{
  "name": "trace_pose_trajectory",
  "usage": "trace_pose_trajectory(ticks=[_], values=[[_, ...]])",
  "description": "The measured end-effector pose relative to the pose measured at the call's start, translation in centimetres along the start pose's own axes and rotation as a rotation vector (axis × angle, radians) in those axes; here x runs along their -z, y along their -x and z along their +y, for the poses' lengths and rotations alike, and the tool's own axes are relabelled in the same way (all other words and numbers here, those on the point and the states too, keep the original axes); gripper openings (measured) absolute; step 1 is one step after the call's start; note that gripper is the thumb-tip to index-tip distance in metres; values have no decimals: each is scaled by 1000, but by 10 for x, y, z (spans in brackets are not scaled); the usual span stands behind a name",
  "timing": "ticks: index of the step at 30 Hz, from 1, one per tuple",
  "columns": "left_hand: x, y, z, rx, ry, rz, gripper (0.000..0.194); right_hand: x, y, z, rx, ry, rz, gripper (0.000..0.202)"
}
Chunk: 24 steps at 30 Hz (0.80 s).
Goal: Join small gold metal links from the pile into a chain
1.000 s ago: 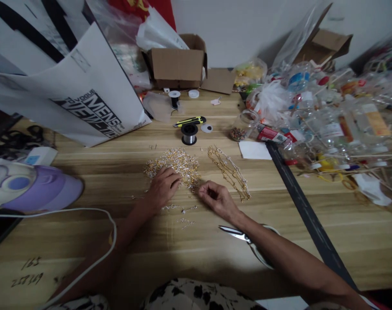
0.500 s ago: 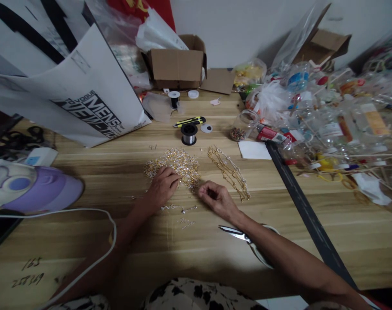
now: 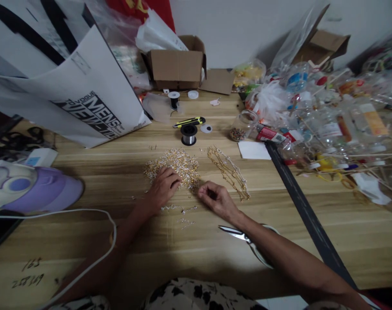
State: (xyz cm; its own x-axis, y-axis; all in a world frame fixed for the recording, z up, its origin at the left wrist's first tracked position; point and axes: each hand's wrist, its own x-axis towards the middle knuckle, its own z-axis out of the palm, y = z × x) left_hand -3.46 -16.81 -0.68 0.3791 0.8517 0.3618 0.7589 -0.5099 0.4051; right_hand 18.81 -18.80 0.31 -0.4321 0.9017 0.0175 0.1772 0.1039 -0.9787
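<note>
My left hand (image 3: pixel 164 186) rests on the lower left part of a pile of small gold and silver pieces (image 3: pixel 183 163), its fingers bent together; whatever they pinch is too small to name. At the pile's lower right edge is my right hand (image 3: pixel 217 199), thumb and forefinger closed, with any held piece too small to make out. Gold and silver chains (image 3: pixel 228 172) lie beyond it to the right. Short silver chain pieces (image 3: pixel 186 223) are on the wood below the hands. Scissors (image 3: pixel 244 237) lie partly under my right forearm.
Behind the pile are a wire spool (image 3: pixel 189 134), a yellow-black cutter (image 3: pixel 191 122) and a jar of beads (image 3: pixel 242 125). Plastic bottles (image 3: pixel 334 125) crowd the right. A large white bag (image 3: pixel 102 99) and a purple device (image 3: pixel 50 187) stand left, with a white cable (image 3: pixel 113 232) nearby.
My left hand's fingers have shifted very slightly to the right over the pile. My right hand stays in nearly the same place.
</note>
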Motion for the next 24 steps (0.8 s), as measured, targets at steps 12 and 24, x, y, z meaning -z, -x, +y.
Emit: trace_pose_trajectory(ticks=[12, 24], values=[[-2, 0, 2, -19, -22, -5, 10, 0, 0, 4, 4, 8, -5, 15], [0, -2, 1, 11, 54, 32, 11, 1, 0, 0, -27, -23, 3, 21]])
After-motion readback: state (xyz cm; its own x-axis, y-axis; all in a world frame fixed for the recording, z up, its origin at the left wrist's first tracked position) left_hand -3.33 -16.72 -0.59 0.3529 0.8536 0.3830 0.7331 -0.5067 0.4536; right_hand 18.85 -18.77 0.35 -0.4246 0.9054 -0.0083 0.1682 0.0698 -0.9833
